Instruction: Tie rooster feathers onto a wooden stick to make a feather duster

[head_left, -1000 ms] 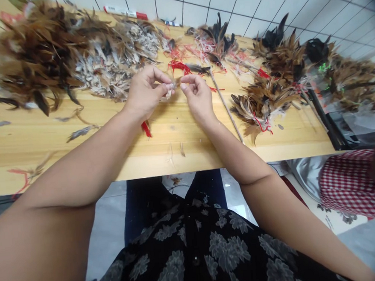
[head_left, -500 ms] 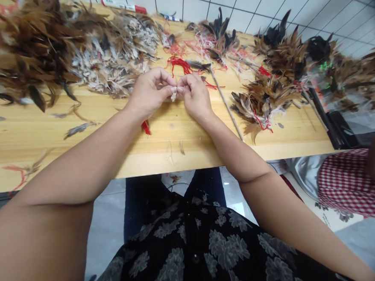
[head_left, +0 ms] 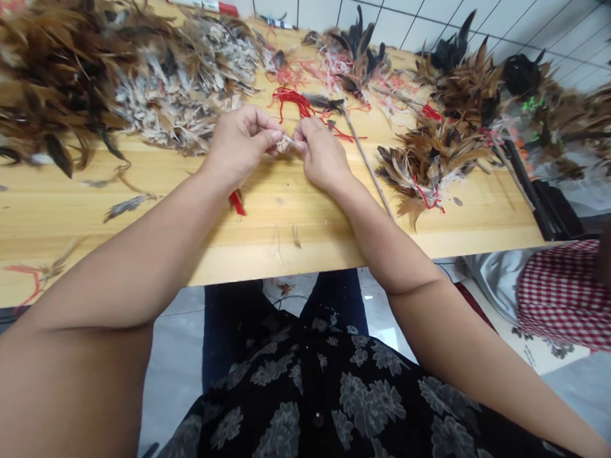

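Note:
Both my hands meet over the middle of the wooden table (head_left: 128, 234). My left hand (head_left: 239, 144) pinches a small pale feather tuft (head_left: 283, 144) between thumb and fingers. My right hand (head_left: 321, 151) is closed on the other side of the same tuft, fingertips touching the left hand's. A bit of red string (head_left: 237, 202) hangs below my left wrist. A loose bunch of red string (head_left: 291, 103) lies just beyond my hands.
A big heap of brown feathers (head_left: 38, 73) and grey-white feathers (head_left: 181, 91) fills the far left. A thin stick (head_left: 366, 162) lies right of my hands, by brown feather bundles (head_left: 436, 157). A marker (head_left: 200, 2) lies at the back. Another person in red check cloth (head_left: 577, 301) sits at right.
My right hand has closed in on my left, so both now pinch the tuft together. The hands sit a little further up the table view.

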{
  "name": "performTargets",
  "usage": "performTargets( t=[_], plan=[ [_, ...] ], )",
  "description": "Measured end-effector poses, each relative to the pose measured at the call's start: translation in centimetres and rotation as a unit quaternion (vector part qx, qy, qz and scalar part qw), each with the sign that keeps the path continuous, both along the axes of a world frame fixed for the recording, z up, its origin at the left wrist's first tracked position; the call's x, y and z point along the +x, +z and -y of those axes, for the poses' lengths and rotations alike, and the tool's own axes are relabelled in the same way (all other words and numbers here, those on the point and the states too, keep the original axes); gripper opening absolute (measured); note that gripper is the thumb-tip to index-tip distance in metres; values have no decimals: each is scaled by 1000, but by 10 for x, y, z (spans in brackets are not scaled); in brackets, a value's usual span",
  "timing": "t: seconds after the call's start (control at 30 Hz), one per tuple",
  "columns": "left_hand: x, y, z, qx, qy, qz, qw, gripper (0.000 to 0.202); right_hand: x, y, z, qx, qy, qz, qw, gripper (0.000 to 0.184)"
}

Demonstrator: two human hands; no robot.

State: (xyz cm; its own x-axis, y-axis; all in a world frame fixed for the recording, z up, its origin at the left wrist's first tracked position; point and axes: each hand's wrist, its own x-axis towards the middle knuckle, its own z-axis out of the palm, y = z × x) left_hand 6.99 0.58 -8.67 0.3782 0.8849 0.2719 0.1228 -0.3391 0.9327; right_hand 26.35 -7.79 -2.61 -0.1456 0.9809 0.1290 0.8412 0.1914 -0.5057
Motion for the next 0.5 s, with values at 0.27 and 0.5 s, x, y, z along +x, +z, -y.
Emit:
performTargets(
  t=[0.27,0.5],
  plan=[
    [-9,-4,-4,26,3,-9,1000,83,15,-12,-6,6,11,18,1000,21],
    [-10,-2,-9,68,30,-33,997,88,14,0,0,-15,-12,85,996,29]
  ],
)
